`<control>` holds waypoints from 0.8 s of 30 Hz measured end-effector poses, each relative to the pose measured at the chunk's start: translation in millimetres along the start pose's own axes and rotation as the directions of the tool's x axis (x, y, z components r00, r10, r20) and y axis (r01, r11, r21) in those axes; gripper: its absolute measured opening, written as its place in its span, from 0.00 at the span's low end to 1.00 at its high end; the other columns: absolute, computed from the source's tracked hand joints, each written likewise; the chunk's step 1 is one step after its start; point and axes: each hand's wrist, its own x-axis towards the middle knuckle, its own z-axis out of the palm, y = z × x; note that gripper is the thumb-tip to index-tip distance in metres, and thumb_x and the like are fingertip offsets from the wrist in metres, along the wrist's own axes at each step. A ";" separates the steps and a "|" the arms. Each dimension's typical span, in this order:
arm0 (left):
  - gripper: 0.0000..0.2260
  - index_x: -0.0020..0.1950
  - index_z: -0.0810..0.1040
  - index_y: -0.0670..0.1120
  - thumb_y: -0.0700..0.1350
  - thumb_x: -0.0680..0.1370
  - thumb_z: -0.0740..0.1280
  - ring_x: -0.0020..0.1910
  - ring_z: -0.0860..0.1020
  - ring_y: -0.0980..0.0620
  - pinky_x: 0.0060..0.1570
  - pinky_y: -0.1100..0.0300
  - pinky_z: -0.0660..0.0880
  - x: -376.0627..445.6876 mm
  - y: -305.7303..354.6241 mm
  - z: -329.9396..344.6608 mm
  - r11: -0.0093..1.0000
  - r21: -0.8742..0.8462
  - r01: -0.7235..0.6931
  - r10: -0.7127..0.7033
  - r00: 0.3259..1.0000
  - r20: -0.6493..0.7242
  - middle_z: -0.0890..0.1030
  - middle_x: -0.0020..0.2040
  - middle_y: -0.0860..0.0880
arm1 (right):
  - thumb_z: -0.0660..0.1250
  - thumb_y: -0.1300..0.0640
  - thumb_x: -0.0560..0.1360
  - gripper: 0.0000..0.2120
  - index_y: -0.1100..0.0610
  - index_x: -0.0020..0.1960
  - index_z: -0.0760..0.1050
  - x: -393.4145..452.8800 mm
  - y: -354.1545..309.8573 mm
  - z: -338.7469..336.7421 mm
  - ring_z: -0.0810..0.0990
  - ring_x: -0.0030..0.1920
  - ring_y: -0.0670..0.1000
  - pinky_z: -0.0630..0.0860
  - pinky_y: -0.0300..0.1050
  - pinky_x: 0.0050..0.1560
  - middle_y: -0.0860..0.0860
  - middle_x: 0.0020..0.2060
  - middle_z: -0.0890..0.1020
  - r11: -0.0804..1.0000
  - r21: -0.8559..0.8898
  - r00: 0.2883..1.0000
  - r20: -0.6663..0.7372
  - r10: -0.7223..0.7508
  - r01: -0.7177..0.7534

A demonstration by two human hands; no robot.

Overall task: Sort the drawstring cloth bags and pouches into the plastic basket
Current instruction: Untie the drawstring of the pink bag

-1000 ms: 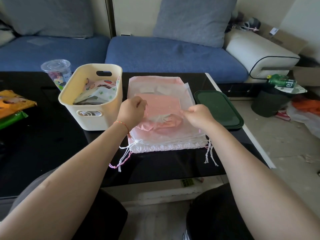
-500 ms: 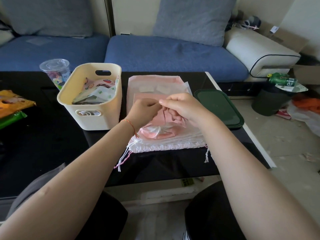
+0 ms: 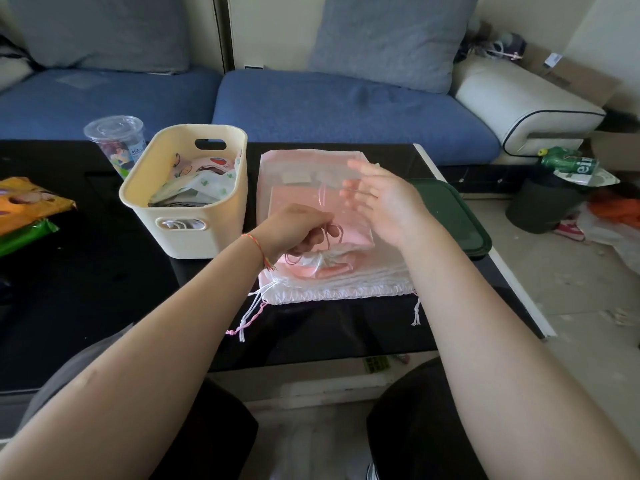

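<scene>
Glossy black table (image 3: pixel 104 289), smooth plastic basket (image 3: pixel 194 237), sheer cloth bags (image 3: pixel 332 282)

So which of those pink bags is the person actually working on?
The small pink pouch on top of the pile: it alone is cinched shut, and the left hand pinches its pink cord. The larger bags beneath lie flat.

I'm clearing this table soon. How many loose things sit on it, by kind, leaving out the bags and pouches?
Basket: 1
Cup: 1
Green lid: 1
Snack packets: 2
Total: 5
</scene>
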 end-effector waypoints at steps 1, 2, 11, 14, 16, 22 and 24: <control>0.15 0.41 0.80 0.42 0.48 0.82 0.61 0.23 0.58 0.53 0.23 0.65 0.53 -0.1 0.7 -1.2 1.000 -0.015 0.013 -0.013 1.000 -0.008 0.67 0.27 0.49 | 0.57 0.67 0.80 0.14 0.59 0.54 0.80 -1.4 2.4 1.3 0.82 0.44 0.54 0.78 0.47 0.53 0.57 0.43 0.81 0.994 -0.104 1.000 0.011 -0.017 0.018; 0.15 0.41 0.80 0.42 0.49 0.81 0.62 0.23 0.59 0.53 0.23 0.65 0.54 0.0 1.3 -1.9 0.999 -0.023 0.022 -0.022 1.000 -0.015 0.67 0.28 0.49 | 0.57 0.69 0.79 0.13 0.61 0.52 0.80 -3.4 5.5 3.0 0.82 0.42 0.54 0.79 0.45 0.50 0.57 0.41 0.82 0.978 -0.208 0.999 0.040 -0.013 0.021; 0.12 0.47 0.81 0.36 0.44 0.81 0.63 0.20 0.72 0.51 0.21 0.64 0.65 -0.1 -0.6 -5.1 1.000 -0.011 -0.003 0.001 0.987 -0.159 0.75 0.26 0.47 | 0.69 0.55 0.76 0.06 0.57 0.48 0.82 -15.8 7.8 3.8 0.74 0.31 0.45 0.71 0.37 0.34 0.48 0.32 0.78 0.600 -0.800 0.989 0.098 0.109 0.013; 0.10 0.44 0.80 0.39 0.41 0.80 0.63 0.23 0.76 0.52 0.25 0.63 0.71 0.4 -1.1 -7.5 0.993 -0.116 -0.029 0.005 0.979 -0.206 0.78 0.28 0.47 | 0.70 0.55 0.76 0.07 0.59 0.45 0.83 -18.3 4.4 2.0 0.71 0.31 0.46 0.69 0.39 0.35 0.49 0.30 0.74 0.565 -0.824 0.980 0.146 0.133 0.046; 0.09 0.43 0.79 0.39 0.40 0.81 0.63 0.24 0.77 0.53 0.26 0.64 0.73 0.1 -0.8 -8.8 0.976 -0.215 -0.039 -0.007 0.978 -0.209 0.79 0.29 0.47 | 0.69 0.56 0.77 0.08 0.60 0.47 0.83 -21.2 2.4 2.3 0.70 0.29 0.45 0.70 0.38 0.36 0.48 0.30 0.76 0.577 -0.812 0.948 0.244 0.205 0.084; 0.08 0.46 0.81 0.38 0.41 0.80 0.65 0.25 0.75 0.53 0.27 0.64 0.72 0.6 -2.0 -11.2 0.985 -0.162 -0.059 0.024 0.978 -0.209 0.82 0.36 0.45 | 0.66 0.57 0.79 0.08 0.59 0.51 0.83 -27.6 1.9 8.6 0.79 0.34 0.50 0.75 0.41 0.35 0.54 0.38 0.84 0.532 -0.841 0.787 0.395 0.473 0.102; 0.06 0.48 0.81 0.38 0.40 0.79 0.66 0.25 0.74 0.53 0.28 0.63 0.72 -0.6 -2.0 -11.1 0.983 -0.167 -0.075 0.044 0.983 -0.180 0.83 0.39 0.45 | 0.67 0.58 0.79 0.08 0.59 0.50 0.84 -26.1 4.9 9.5 0.82 0.39 0.50 0.76 0.41 0.37 0.55 0.43 0.85 0.495 -0.863 0.817 0.358 0.451 0.105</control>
